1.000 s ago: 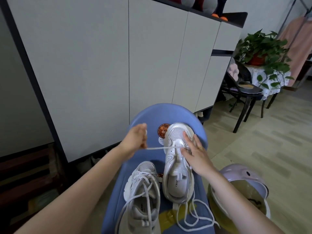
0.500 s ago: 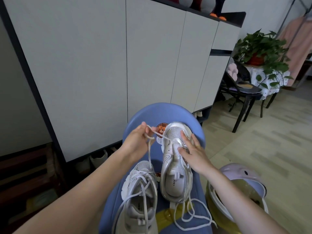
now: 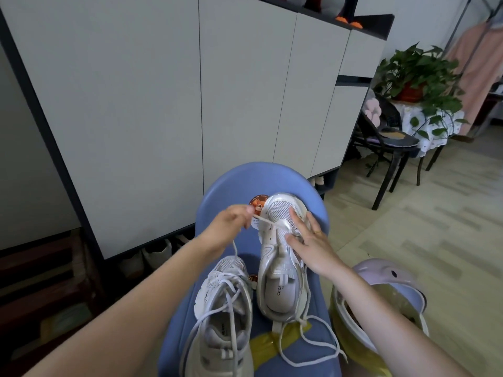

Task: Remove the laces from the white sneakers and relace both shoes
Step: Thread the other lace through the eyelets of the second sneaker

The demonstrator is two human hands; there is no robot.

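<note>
Since 0.5 s ago: left hand (image 3: 231,223) has shifted little, lace (image 3: 268,222) now runs shorter and tauter to the eyelets. Blue seat (image 3: 236,183) carries both sneakers side by side. Right sneaker (image 3: 281,268), mostly unlaced, toe away from the person; left sneaker (image 3: 223,308) fully laced. Right hand (image 3: 313,246) rests on the right sneaker's upper, fingers extended. Left hand pinches the lace end between curled fingers.

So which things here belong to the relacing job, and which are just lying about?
Job:
- right sneaker, steadied by right hand
- its lace, pinched by left hand
- left sneaker

Lying about:
- blue seat under the shoes
- pink lidded bin
- potted plant
- black chair
- white cabinet
</note>
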